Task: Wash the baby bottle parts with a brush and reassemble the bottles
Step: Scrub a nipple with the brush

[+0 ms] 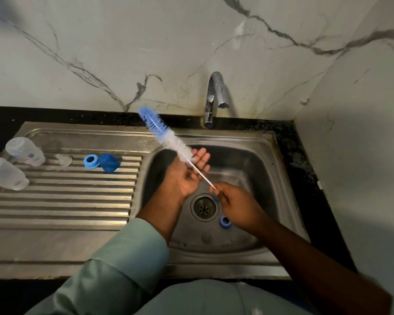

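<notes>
A blue and white bottle brush [166,135] slants up to the left over the sink basin [255,169]. My right hand [234,205] pinches the end of its thin wire handle. My left hand [189,176] is open, palm up, under the wire and the white bristles. Two clear bottles [24,151] [6,173] lie on the drainboard [62,201] at the left. A clear nipple [64,159], a blue ring [91,161] and a blue cap [109,163] rest beside them. Another blue ring [225,222] lies in the basin by the drain [204,208].
A chrome tap [215,98] stands behind the basin, with no water visible from it. A marble wall rises behind and at the right. Black counter borders the steel sink unit. My body is against the front edge.
</notes>
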The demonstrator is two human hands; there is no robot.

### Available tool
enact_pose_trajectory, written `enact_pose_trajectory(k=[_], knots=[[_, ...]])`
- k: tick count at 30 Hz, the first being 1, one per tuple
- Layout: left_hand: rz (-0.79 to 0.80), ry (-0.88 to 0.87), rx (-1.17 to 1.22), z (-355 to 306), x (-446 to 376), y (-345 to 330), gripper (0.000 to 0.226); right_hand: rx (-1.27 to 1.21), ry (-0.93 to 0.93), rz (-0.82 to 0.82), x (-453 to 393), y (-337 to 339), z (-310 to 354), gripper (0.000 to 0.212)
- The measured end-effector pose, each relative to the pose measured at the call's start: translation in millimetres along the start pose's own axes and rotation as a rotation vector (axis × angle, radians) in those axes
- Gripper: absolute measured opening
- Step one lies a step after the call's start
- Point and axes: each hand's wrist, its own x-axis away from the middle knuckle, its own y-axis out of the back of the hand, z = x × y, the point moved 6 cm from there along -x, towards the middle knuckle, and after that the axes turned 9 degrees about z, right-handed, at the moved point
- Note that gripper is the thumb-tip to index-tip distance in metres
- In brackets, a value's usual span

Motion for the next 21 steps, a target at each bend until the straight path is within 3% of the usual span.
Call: enact_pose_trajectory(k=[2, 6, 8, 12, 17, 21], knots=[[0.024, 0.055, -0.020, 14, 4, -8, 0.030, -0.049, -0.046, -0.054, -15, 3, 3, 0.022], [0.010, -0.069, 0.166, -19, -3, 2, 0.032, -0.020, -0.045, -0.048, 6, 1, -12, 0.019], [0.012, -0.057, 0.100, -15, -2, 3, 0.032, 0.013, -0.015, 0.003, 11, -4, -8, 0.017], [0.073, 0.021, 0.049, 15, 3, -11, 0.035, -0.085, -0.116, -0.130, -17, 3, -3, 0.021], [-0.016, -0.130, 0.162, -27, -8, 14, 0.029, -0.047, -0.010, 0.009, 18, -7, -4, 0.018], [-0.067, -0.135, 0.004, -5, -9, 28, 0.016, -0.262, -0.079, -0.248, -1, 14, -1, 0.020]])
